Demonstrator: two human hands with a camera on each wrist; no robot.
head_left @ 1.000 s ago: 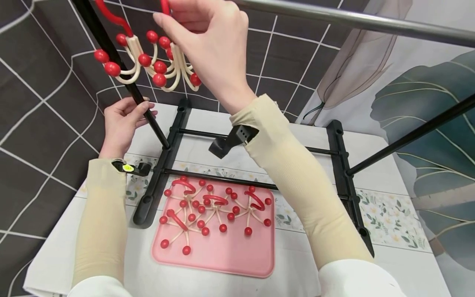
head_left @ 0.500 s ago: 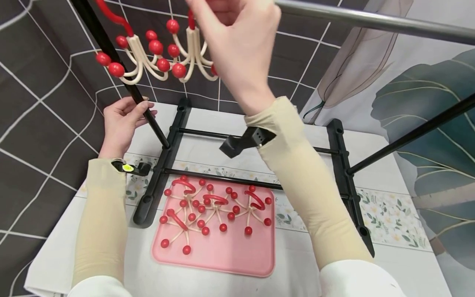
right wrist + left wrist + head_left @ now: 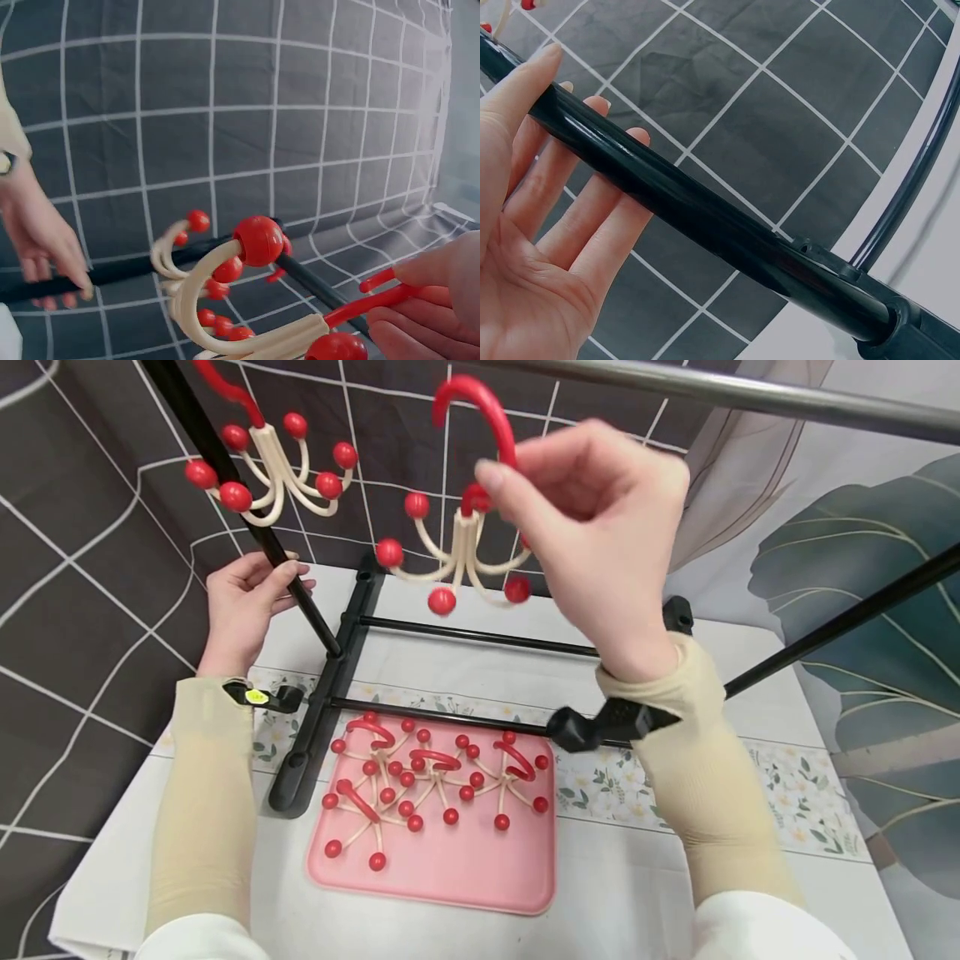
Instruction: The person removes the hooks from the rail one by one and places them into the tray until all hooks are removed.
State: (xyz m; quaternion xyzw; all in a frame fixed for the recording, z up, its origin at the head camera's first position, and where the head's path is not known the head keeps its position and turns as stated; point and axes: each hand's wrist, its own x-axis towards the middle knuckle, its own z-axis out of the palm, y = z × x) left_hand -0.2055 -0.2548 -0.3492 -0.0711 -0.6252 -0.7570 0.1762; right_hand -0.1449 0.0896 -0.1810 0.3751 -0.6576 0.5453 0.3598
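My left hand (image 3: 242, 610) holds the slanting black pole (image 3: 313, 614) of a rack, thumb on one side and fingers behind it; the left wrist view shows the same grip. With thumb and fingers my right hand (image 3: 607, 539) pinches the red hook of a multi-arm hanger (image 3: 463, 539). Its cream arms curve upward and end in red balls. The hook's curved top shows below the metal rail (image 3: 720, 395), apart from it in the head view. A similar hanger (image 3: 272, 464) hangs at the upper left by the pole, its hook top out of frame.
A pink tray (image 3: 465, 881) on the white table carries several more hangers (image 3: 435, 772), bunched toward its back. The rack's black base bars (image 3: 480, 637) run behind it. Dark tiled-pattern cloth (image 3: 75, 610) stands at the back and left, a leaf-patterned curtain (image 3: 862, 635) at right.
My right hand has moved right and down, bringing its hanger away from the one at the upper left. The hook's top has come into view. My left hand stays on the pole.
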